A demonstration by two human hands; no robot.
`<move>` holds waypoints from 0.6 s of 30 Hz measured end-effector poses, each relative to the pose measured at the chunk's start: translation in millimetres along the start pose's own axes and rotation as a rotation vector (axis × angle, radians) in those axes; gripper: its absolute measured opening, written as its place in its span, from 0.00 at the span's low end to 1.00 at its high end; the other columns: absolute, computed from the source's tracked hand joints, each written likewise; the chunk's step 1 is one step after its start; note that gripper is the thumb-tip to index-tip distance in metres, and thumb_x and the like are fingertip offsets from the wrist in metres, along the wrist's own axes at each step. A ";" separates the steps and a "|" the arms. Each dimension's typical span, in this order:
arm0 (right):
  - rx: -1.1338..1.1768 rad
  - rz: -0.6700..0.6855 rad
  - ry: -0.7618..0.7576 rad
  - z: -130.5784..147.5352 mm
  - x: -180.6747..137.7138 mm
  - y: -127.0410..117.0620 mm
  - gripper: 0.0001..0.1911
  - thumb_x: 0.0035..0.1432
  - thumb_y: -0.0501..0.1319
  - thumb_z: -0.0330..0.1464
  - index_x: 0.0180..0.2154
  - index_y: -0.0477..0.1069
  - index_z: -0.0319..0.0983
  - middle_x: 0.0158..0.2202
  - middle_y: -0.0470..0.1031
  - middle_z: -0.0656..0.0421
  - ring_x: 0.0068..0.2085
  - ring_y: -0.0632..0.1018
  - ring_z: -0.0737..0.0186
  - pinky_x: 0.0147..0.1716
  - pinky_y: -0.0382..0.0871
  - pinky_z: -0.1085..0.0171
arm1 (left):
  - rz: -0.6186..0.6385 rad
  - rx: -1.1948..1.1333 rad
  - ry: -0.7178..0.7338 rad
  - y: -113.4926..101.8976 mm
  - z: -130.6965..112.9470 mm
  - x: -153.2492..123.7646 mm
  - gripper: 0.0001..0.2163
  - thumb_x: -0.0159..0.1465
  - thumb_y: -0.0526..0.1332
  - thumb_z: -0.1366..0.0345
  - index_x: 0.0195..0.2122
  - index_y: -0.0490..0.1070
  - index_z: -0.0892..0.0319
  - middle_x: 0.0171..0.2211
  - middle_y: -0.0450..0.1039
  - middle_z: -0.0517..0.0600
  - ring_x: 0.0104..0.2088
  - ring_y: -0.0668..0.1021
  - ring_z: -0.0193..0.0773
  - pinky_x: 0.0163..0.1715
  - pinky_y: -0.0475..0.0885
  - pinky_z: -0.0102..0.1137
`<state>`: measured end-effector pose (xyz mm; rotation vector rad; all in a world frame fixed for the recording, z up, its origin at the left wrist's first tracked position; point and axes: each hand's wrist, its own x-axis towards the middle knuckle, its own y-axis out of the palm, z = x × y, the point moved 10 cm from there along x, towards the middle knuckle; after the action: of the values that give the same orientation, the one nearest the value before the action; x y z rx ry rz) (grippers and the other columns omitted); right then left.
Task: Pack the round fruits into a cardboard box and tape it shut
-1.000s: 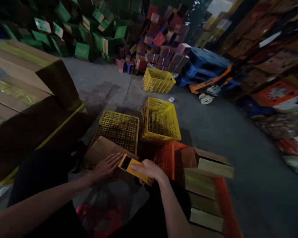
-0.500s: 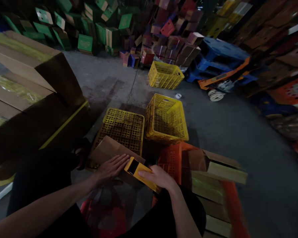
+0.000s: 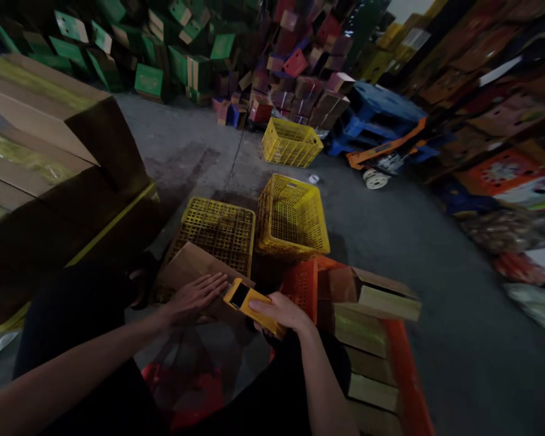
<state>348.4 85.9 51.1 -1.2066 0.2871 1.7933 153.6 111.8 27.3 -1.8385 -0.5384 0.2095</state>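
Observation:
A folded brown cardboard piece (image 3: 193, 261) slants over the near side of an upturned yellow crate (image 3: 218, 233). My left hand (image 3: 196, 298) lies on the cardboard with its fingers stretched out flat, fingertips close to the tool's head. My right hand (image 3: 281, 310) is wrapped round a yellow stapler (image 3: 244, 299) with a dark window on top, thumb pressed along its upper face. The stapler's front end meets the cardboard's right edge; the exact contact is hidden.
An upright yellow crate (image 3: 295, 212) adjoins the upturned one. At my right, an orange crate (image 3: 409, 375) holds several folded cardboard pieces (image 3: 372, 390). Stacked cartons (image 3: 86, 124) stand left. Farther off are another yellow crate (image 3: 290, 142), a pallet jack (image 3: 386, 151) and blue pallets (image 3: 381, 103).
The view has turned slightly right, so the surroundings sit farther left. My left hand and the right hand with the stapler keep nearly the same positions on the cardboard.

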 end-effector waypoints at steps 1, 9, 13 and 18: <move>0.019 0.033 -0.016 3.2 1.5 4.4 0.25 0.57 0.63 0.54 0.32 0.76 0.36 0.24 0.79 0.56 0.25 0.80 0.61 0.23 0.69 0.70 | -0.005 -0.001 0.009 -1.7 2.7 -1.7 0.47 0.66 0.59 0.48 0.73 0.29 0.62 0.73 0.43 0.61 0.72 0.49 0.50 0.69 0.49 0.45; -0.005 0.053 -0.061 13.7 12.6 7.1 0.26 0.54 0.65 0.55 0.28 0.74 0.36 0.21 0.79 0.55 0.20 0.78 0.61 0.18 0.69 0.70 | -0.019 0.040 -0.027 -8.5 6.5 -7.5 0.49 0.63 0.63 0.55 0.73 0.26 0.62 0.73 0.43 0.62 0.72 0.49 0.52 0.69 0.48 0.47; 0.005 0.090 -0.045 12.2 11.3 11.7 0.27 0.55 0.64 0.56 0.30 0.74 0.36 0.20 0.79 0.55 0.20 0.78 0.60 0.18 0.69 0.69 | -0.006 -0.001 -0.035 -3.5 -7.6 -1.4 0.48 0.64 0.60 0.49 0.73 0.28 0.65 0.73 0.39 0.62 0.72 0.47 0.54 0.68 0.48 0.47; -0.014 0.052 -0.022 13.4 12.7 8.7 0.27 0.54 0.65 0.55 0.30 0.74 0.36 0.20 0.78 0.55 0.20 0.78 0.62 0.19 0.69 0.71 | 0.002 0.001 -0.045 -3.8 -10.6 2.9 0.47 0.65 0.58 0.45 0.73 0.30 0.66 0.73 0.39 0.62 0.72 0.46 0.53 0.69 0.47 0.46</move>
<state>332.2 96.7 44.7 -1.1984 0.2956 1.8553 159.5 105.0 34.7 -1.8371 -0.5679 0.2531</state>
